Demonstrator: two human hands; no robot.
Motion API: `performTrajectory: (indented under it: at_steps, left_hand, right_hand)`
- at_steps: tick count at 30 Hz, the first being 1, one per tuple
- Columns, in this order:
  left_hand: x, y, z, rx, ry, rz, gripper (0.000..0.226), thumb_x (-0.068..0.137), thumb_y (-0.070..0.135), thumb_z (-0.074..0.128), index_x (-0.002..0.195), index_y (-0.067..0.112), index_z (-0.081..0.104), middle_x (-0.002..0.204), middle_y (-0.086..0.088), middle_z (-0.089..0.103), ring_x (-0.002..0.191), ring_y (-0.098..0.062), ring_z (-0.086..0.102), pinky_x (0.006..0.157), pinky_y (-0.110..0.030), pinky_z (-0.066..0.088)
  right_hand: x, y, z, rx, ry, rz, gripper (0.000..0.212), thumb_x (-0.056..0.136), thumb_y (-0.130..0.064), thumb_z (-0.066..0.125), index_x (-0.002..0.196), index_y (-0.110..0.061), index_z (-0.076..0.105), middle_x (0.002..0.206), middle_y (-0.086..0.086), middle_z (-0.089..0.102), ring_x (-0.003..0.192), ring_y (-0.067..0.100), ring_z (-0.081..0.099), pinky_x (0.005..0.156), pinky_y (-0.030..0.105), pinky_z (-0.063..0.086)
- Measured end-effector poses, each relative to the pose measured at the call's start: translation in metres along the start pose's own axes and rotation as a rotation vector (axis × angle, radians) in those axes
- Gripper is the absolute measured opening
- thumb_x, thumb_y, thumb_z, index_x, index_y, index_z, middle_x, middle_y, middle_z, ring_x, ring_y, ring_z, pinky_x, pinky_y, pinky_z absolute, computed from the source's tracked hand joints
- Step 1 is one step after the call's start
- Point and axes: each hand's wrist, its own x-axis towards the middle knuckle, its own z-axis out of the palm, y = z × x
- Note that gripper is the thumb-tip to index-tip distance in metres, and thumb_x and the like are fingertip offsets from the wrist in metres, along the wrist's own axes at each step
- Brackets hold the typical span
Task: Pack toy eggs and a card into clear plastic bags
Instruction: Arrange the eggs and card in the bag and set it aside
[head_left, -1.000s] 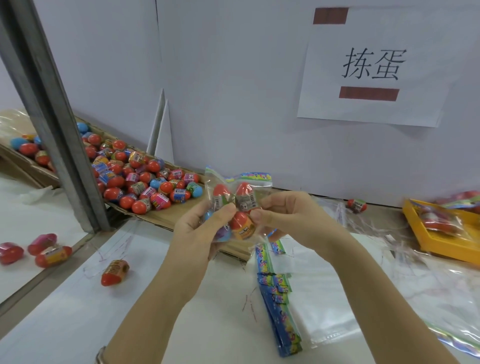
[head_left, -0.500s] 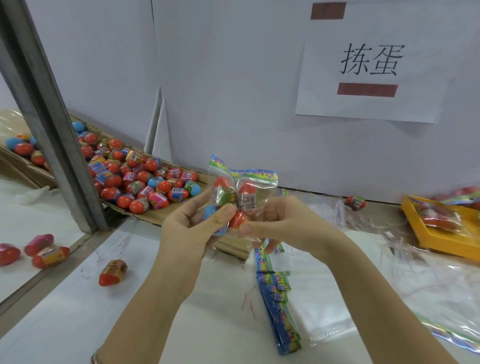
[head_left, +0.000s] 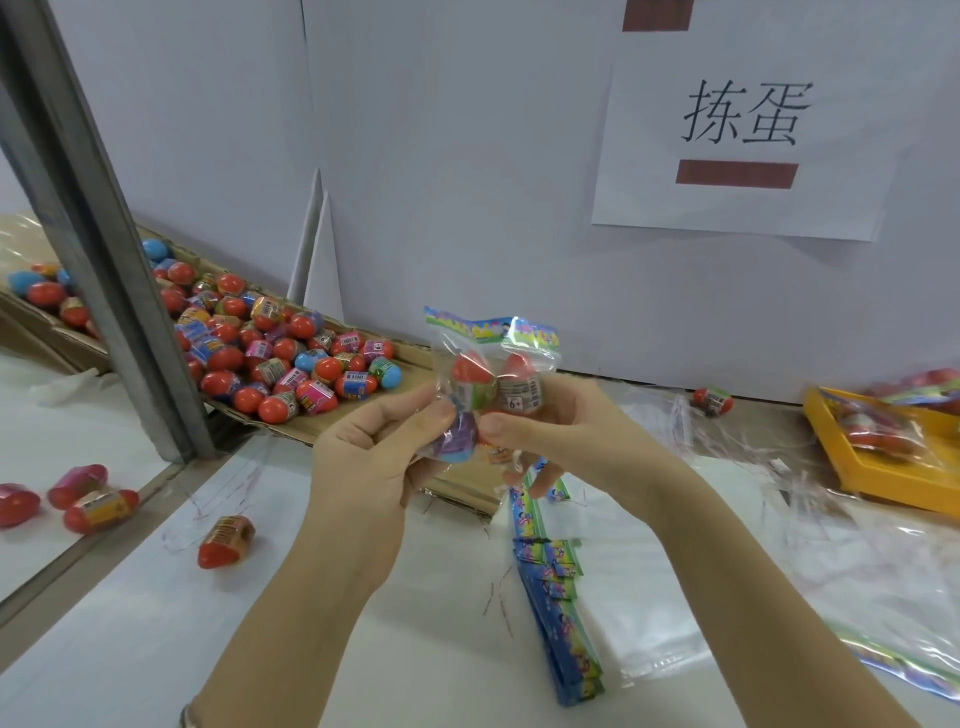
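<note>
Both hands hold a clear plastic bag (head_left: 493, 358) upright above the table's middle. Inside it sit several toy eggs, red-topped ones above and a blue one (head_left: 460, 441) below. A colourful printed card (head_left: 488, 326) shows at the bag's top. My left hand (head_left: 374, 457) pinches the bag's lower left with thumb and fingers. My right hand (head_left: 561, 431) grips its lower right, thumb pressed on the front. A pile of loose red and blue toy eggs (head_left: 270, 348) lies on a cardboard tray (head_left: 415, 358) at the left.
A row of blue printed cards (head_left: 556, 597) lies on the white table below my hands, beside flat clear bags (head_left: 649, 571). One egg (head_left: 226, 540) lies loose at the left, another (head_left: 712, 401) by the wall. A yellow tray (head_left: 883, 467) holds packed bags at right. A grey metal post (head_left: 104, 260) stands left.
The bag has risen slightly and stands more upright. My fingers have shifted lower on it, so the card at its top shows more fully.
</note>
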Motion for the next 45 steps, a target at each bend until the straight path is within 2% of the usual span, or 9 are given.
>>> performTrajectory:
  at_steps: [4,8,12,18,24,29,37,43,45]
  left_hand:
    - [0.002,-0.002,0.000,-0.017,0.032,-0.033,0.017,0.057,0.019,0.073,0.073,0.022,0.080,0.080,-0.003,0.076,0.071,-0.012,0.072,0.060,-0.022,0.057]
    - [0.002,-0.001,0.002,-0.062,0.000,-0.093,0.022,0.059,0.021,0.070,0.078,0.021,0.081,0.083,-0.006,0.076,0.072,-0.014,0.073,0.061,-0.024,0.058]
    - [-0.001,0.001,0.002,0.051,0.007,-0.017,0.030,0.058,0.038,0.083,0.083,0.021,0.079,0.087,-0.004,0.076,0.075,-0.014,0.072,0.064,-0.025,0.058]
    - [-0.004,-0.001,0.004,0.041,0.136,0.057,0.023,0.061,0.041,0.072,0.073,0.022,0.079,0.080,-0.002,0.075,0.070,-0.012,0.071,0.059,-0.024,0.058]
    - [-0.003,0.001,0.004,0.001,0.199,0.063,0.023,0.050,0.041,0.077,0.063,0.023,0.076,0.072,0.000,0.074,0.064,-0.011,0.070,0.057,-0.024,0.058]
    - [0.000,0.002,0.000,-0.082,0.243,0.030,0.012,0.064,0.030,0.072,0.063,0.019,0.075,0.071,0.000,0.073,0.063,-0.010,0.070,0.056,-0.024,0.059]
    - [0.005,0.009,-0.012,-0.093,0.265,0.089,0.013,0.077,0.024,0.066,0.077,0.016,0.076,0.083,-0.003,0.076,0.069,-0.015,0.073,0.059,-0.024,0.058]
    - [0.010,0.004,-0.009,-0.009,0.198,-0.105,0.042,0.058,0.053,0.072,0.080,0.018,0.078,0.089,-0.004,0.077,0.077,-0.021,0.074,0.065,-0.035,0.062]
    - [0.007,-0.003,-0.001,0.048,0.113,-0.155,0.030,0.058,0.046,0.073,0.071,0.020,0.080,0.083,-0.004,0.077,0.071,-0.018,0.074,0.061,-0.032,0.062]
  right_hand:
    - [0.003,0.001,0.008,0.056,0.084,-0.037,0.010,0.081,-0.020,0.075,0.089,-0.026,0.071,0.084,-0.003,0.075,0.073,0.012,0.072,0.060,0.032,0.058]
    - [0.004,0.003,0.012,0.176,0.165,-0.074,0.012,0.080,-0.008,0.073,0.081,-0.019,0.073,0.076,0.000,0.074,0.064,0.013,0.070,0.055,0.020,0.053]
    - [0.004,0.002,0.011,0.112,0.111,-0.061,0.011,0.078,-0.015,0.077,0.085,-0.022,0.072,0.079,-0.002,0.075,0.065,0.014,0.072,0.054,0.016,0.051]
    - [0.004,0.000,0.009,0.232,0.126,-0.084,0.042,0.066,-0.048,0.076,0.099,-0.023,0.072,0.084,0.001,0.075,0.069,0.024,0.069,0.071,0.040,0.058]
    - [0.006,0.004,0.008,0.348,0.186,-0.090,0.037,0.060,-0.042,0.077,0.091,-0.022,0.077,0.085,0.006,0.075,0.067,0.018,0.068,0.060,0.031,0.058]
    - [0.006,0.007,0.003,0.346,0.099,-0.058,0.021,0.062,-0.031,0.078,0.079,-0.019,0.078,0.078,0.003,0.074,0.063,0.015,0.067,0.059,0.030,0.059]
    - [0.007,0.009,-0.009,0.419,0.268,-0.051,0.004,0.077,-0.012,0.070,0.079,-0.010,0.069,0.073,0.006,0.071,0.060,0.018,0.068,0.050,0.028,0.056]
    - [0.004,0.006,-0.015,0.419,0.164,-0.080,0.010,0.065,-0.020,0.070,0.071,-0.013,0.071,0.071,0.009,0.069,0.063,0.021,0.067,0.059,0.032,0.059]
    - [0.004,0.006,-0.011,0.397,0.106,-0.088,0.006,0.066,-0.021,0.070,0.069,-0.017,0.073,0.071,0.006,0.069,0.064,0.019,0.066,0.066,0.035,0.061]
